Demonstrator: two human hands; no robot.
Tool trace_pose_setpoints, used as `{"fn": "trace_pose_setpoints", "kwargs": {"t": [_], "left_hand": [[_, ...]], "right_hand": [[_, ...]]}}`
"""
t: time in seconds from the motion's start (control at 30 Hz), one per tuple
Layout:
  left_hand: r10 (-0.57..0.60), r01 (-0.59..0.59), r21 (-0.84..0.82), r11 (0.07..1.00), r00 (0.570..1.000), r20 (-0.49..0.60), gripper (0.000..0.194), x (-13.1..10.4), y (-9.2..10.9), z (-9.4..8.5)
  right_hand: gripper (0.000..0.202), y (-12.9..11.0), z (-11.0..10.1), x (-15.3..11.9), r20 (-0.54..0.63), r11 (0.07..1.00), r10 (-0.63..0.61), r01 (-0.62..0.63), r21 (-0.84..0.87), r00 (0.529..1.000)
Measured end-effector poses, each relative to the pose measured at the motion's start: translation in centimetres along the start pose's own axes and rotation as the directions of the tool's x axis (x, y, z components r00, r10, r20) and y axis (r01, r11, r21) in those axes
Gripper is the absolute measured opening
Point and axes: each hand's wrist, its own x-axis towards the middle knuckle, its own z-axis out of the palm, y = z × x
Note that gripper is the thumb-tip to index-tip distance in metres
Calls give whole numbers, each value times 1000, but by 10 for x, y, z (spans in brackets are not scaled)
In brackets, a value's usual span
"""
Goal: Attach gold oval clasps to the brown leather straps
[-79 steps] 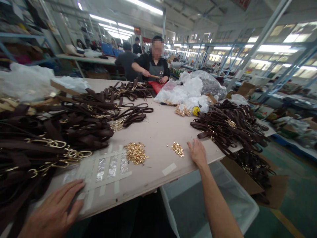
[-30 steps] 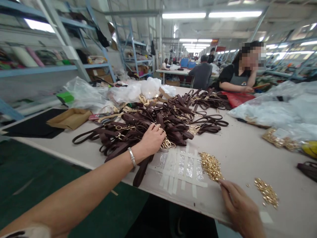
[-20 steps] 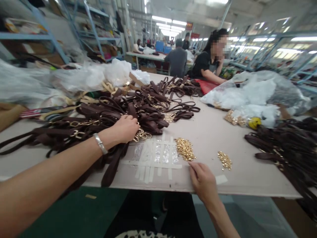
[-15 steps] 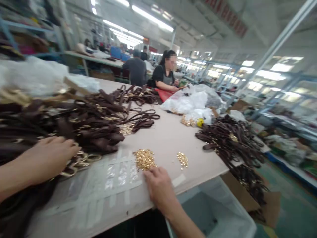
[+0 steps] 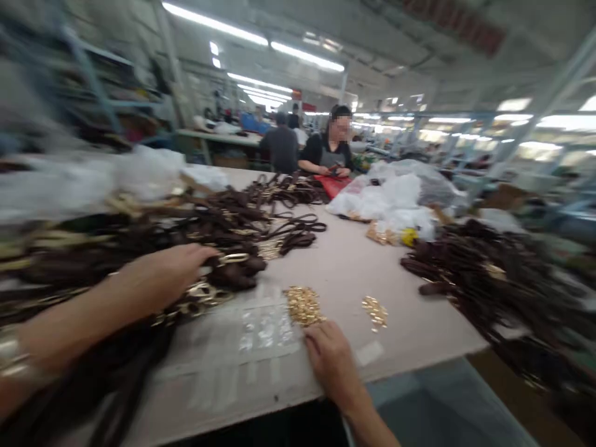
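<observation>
My left hand [image 5: 174, 273] reaches over a heap of dark brown straps [image 5: 158, 248] with gold metal fittings. Its fingers are closed at a gold ring [image 5: 233, 257] on a brown strap, though motion blur softens the grip. Below that hand lie more gold rings [image 5: 200, 298] at the heap's edge. My right hand [image 5: 333, 360] rests on the table by the near edge of a pile of small gold metal pieces [image 5: 303, 304]. Its fingers are drawn together, and what they hold, if anything, is hidden. A smaller cluster of gold pieces [image 5: 375, 311] lies to the right.
Clear tape and small clear packets [image 5: 265, 329] lie on the pale table [image 5: 344, 267]. White plastic bags [image 5: 395, 192] sit at the back right, near more brown straps [image 5: 493, 267]. A grey bin [image 5: 447, 397] stands below the front edge. A co-worker [image 5: 328, 149] handles red material across the table.
The view has swung left, so the scene sits farther right. My left hand has moved forward and right, from the near rings to a strap's gold ring. My right hand stays by the gold pile.
</observation>
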Motion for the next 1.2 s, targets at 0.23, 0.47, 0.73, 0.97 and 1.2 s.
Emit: {"fn": "trace_pose_setpoints", "kwargs": {"t": [0.23,0.47,0.73,0.97,1.2], "left_hand": [[-91,88,-30,996,991,-96,35,8,26,-25],[-205,111,-250,962,895,-395,37,25,33,-28],[-429,174,-459,871,726,-538,39,43,2,-51],[-503,354,-770,531,863,50,35,-16,105,-61],[-473,590,-783,-198,642,604,31,-94,177,29]], "right_hand": [[16,34,17,-9,-47,990,39,-33,136,998],[26,34,8,-15,-45,985,114,-107,139,992],[36,28,-2,-16,48,916,352,-354,187,935],[34,7,-15,-9,163,661,594,-593,460,788],[19,-53,-32,-22,409,211,497,-564,799,766]]}}
